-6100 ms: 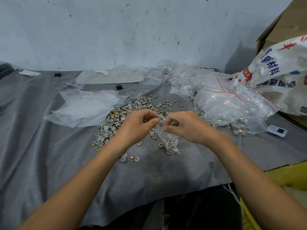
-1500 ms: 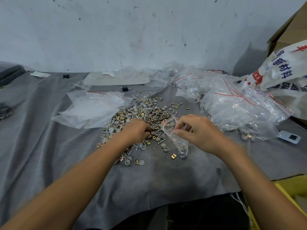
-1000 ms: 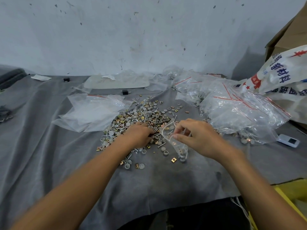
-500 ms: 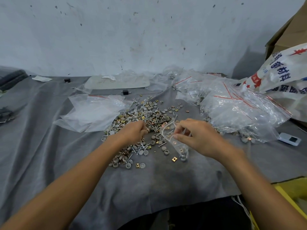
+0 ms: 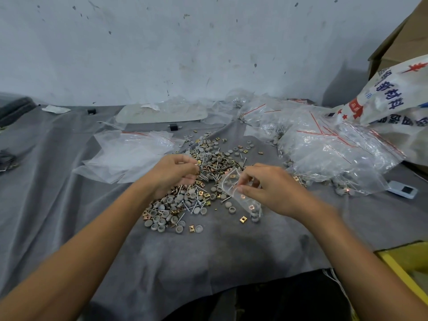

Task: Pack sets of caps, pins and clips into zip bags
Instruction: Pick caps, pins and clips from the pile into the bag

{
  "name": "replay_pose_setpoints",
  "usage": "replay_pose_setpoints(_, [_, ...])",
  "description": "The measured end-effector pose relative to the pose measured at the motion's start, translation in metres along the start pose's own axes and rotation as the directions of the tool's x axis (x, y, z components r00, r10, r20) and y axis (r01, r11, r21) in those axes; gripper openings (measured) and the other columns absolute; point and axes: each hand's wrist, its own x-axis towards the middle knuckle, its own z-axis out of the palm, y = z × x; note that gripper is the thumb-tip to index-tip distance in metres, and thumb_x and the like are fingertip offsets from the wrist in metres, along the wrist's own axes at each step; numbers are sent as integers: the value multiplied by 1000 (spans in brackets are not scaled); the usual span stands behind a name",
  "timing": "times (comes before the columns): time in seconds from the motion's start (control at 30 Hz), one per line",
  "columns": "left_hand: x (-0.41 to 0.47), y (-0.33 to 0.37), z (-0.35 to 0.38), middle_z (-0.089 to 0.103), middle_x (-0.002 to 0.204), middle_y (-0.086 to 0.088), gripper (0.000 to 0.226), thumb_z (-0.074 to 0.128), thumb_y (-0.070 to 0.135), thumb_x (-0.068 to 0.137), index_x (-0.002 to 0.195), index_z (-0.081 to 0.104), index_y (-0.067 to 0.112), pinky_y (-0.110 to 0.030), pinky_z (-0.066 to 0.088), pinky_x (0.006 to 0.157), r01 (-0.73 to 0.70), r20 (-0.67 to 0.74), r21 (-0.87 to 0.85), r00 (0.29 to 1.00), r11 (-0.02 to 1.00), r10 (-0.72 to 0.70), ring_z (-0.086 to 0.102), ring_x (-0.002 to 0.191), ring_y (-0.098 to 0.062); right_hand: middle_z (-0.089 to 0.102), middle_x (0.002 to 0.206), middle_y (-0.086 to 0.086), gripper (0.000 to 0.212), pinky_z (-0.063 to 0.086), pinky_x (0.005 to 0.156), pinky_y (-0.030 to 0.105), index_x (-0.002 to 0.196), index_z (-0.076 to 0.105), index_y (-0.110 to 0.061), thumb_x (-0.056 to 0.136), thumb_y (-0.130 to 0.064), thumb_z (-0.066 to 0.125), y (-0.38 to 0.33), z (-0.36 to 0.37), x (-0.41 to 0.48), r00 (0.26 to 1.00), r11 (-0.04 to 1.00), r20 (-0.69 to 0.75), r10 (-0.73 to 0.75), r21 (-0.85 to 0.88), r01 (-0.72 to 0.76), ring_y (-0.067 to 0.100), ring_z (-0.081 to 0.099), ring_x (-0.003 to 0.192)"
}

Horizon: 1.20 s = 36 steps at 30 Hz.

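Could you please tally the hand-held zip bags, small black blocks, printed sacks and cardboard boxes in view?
Zip bag held by the right hand: 1
Small black blocks: 2
Printed sack: 1
Cardboard box: 1
Total: 5

Left hand [image 5: 176,174]: six seconds ago you held it at the mouth of the zip bag [image 5: 228,185]. Then it pressed down into the pile [image 5: 215,158]. Now it is lifted off, fingers curled on small parts.
Right hand [image 5: 273,191]: now pinches the bag alone.
Pile: you have dragged caps [image 5: 172,212] and pins toward yourself, and the near edge is thicker.
Loose clip [image 5: 242,219]: lies by the bag's bottom end, where none lay six seconds ago.
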Motion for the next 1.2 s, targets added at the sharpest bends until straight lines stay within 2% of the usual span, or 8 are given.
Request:
replay_pose_setpoints(0.17, [-13,25,24,74,79,-3,15,77,4,84,95,70,10,-25,59,63,-100,125,-23,987,995,102,69,67,-14,60,94,-13,9,48,83,32,97,70,-26,94,-34,70,-5,1,3,1000,1000,16,5,-8,-5,11,61,89])
replay_pose_setpoints(0.27, [-20,33,41,72,75,-3,12,76,1,85,90,69,9,-24,58,61,-147,134,-25,980,989,149,68,64,-14,56,90,-16,9,44,79,29,97,70,-26,94,-34,70,-7,2,4,1000,1000,15,6,-18,-6,9,60,86])
replay_pose_setpoints(0.5, [-30,32,60,73,78,-5,10,73,5,90,97,66,7,-27,60,66,-213,133,105,971,971,198,71,72,-17,56,92,-15,9,46,81,31,98,70,-25,94,-33,70,-8,2,3,1000,1000,25,6,-22,-6,12,61,88])
replay_pose_setpoints(0.67, [-31,33,59,72,82,-4,9,71,9,93,99,64,9,-39,58,77,-241,108,147,968,959,227,68,76,-17,56,92,-16,8,49,83,33,98,70,-27,94,-34,70,-8,1,3,999,1000,32,15,-7,-14,10,61,88])
replay_pose_setpoints(0.77, [-32,34,59,72,81,-4,8,70,10,94,99,64,9,-42,57,81,-265,105,177,963,948,249,66,75,-18,57,93,-15,8,49,84,33,97,70,-27,94,-34,70,-8,1,3,999,1000,32,8,-17,-8,10,62,88])
replay_pose_setpoints(0.93, [-33,32,59,72,76,2,5,65,10,97,100,60,11,-44,56,79,-302,138,229,951,925,276,65,71,-14,56,92,-15,5,48,83,33,94,68,-30,94,-35,70,-8,1,3,999,1000,37,3,-14,-2,10,61,87])
replay_pose_setpoints(1.07, [-36,31,59,73,77,0,10,63,11,98,96,57,19,-31,55,69,-352,164,329,935,876,315,66,67,-9,55,91,-17,6,49,83,34,95,68,-30,94,-36,70,-7,1,3,999,1000,40,0,-11,0,9,61,87])
replay_pose_setpoints(1.2, [-36,31,59,72,87,-17,10,64,14,98,96,56,21,-43,56,71,-385,170,373,923,844,346,65,70,-18,54,89,-18,5,49,84,34,92,66,-33,94,-36,70,-8,1,5,999,1000,42,0,-13,1,9,60,87])
